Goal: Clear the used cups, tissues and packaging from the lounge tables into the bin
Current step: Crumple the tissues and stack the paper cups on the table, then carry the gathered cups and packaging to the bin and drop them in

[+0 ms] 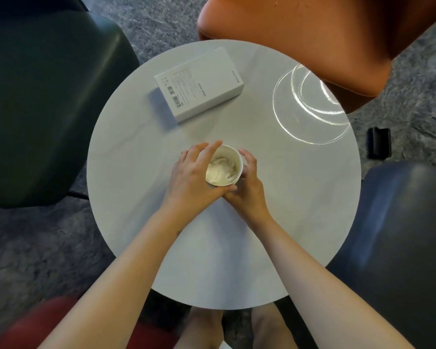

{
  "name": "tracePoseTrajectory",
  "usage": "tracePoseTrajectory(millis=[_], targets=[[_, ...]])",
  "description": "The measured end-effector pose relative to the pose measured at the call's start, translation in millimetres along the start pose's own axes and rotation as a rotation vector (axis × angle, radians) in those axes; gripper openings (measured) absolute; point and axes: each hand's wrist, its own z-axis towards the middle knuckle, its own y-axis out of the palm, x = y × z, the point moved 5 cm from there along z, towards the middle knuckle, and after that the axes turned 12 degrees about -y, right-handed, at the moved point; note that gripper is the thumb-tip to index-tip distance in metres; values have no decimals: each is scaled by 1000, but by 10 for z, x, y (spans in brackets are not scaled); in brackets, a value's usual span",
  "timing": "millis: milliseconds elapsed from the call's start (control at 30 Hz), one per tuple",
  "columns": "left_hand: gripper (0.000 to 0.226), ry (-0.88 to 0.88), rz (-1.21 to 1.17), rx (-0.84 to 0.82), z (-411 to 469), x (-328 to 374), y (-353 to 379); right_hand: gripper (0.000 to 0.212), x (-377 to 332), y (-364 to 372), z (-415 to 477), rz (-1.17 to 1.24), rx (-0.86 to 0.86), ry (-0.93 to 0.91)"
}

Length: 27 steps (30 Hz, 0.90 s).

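A white paper cup [224, 165] with crumpled tissue inside stands near the middle of the round white table [275, 197]. My right hand [249, 187] wraps round the cup's right side and grips it. My left hand [191, 172] is at the cup's left side, its fingers fairly straight over the rim and its thumb under the cup's near edge. A white cardboard box [199, 84] with printed text and barcodes lies flat at the table's far left part.
Chairs ring the table: a dark green one [48, 96] on the left, an orange one [312, 34] at the far right, a dark blue one [400, 248] on the right, a red one [48, 323] near left. A small black object [379, 143] lies on the grey carpet.
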Motion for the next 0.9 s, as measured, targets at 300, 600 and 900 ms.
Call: tracePoseTrajectory(millis=[300,600,900], targets=[[90,47,4,-105,-15,-106,82,83,-28,-28,2,-18,-32,-44],[91,28,-124,-138,18,-83,116,76,-156,-50,47,-16,-25,5],[79,68,-68,166,-19,181,-340,69,-294,-418,25,-209,21,-83]])
